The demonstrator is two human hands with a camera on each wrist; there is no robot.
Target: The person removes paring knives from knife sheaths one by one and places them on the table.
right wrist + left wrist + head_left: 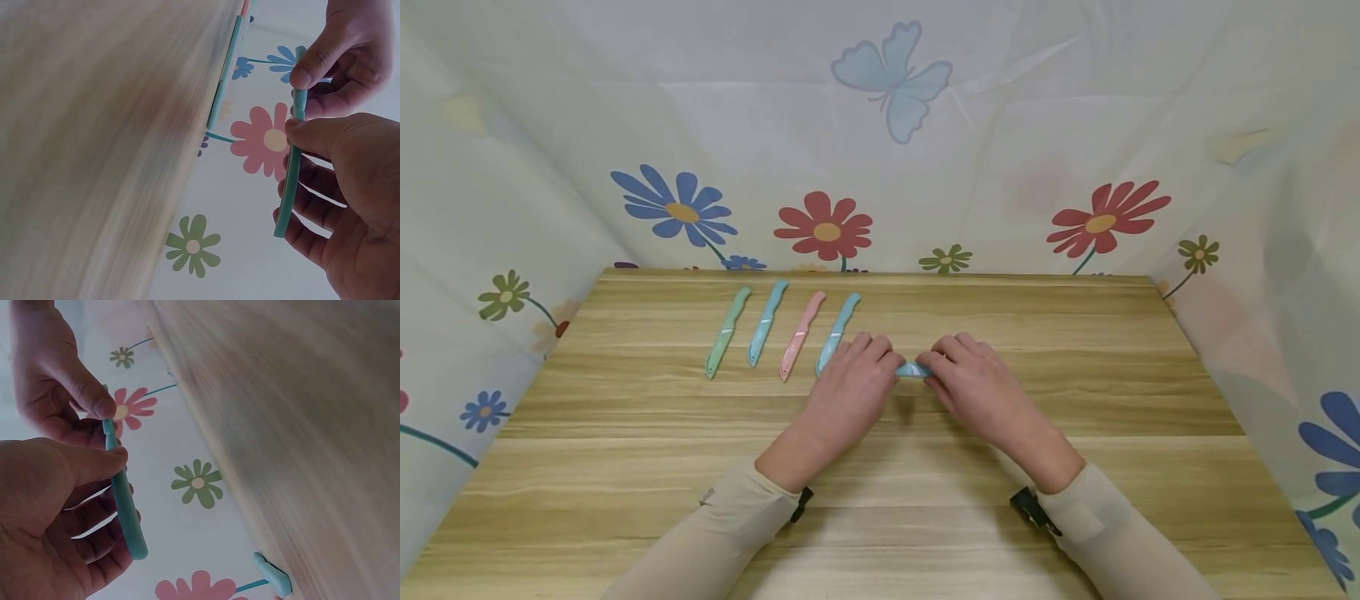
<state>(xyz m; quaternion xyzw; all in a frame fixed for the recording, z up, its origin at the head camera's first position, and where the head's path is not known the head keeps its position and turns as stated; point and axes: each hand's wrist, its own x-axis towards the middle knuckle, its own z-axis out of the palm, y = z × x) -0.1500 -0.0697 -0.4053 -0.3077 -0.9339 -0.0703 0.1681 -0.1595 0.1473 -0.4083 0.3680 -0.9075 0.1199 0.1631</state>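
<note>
A light-blue sheathed knife is raised a little over the table, lying crosswise between both hands. My left hand pinches it between thumb and fingers; the rounded handle runs along those fingers in the left wrist view. My right hand pinches the other part, where the slim sheath lies along the fingers in the right wrist view. The two hands are close together near the knife's middle. In the head view, the fingers hide most of it.
On the wooden table, left of the hands, lie a green knife, a blue knife, a pink knife and another blue knife, side by side. The left hand partly overlaps the last. Flower-printed cloth surrounds the table.
</note>
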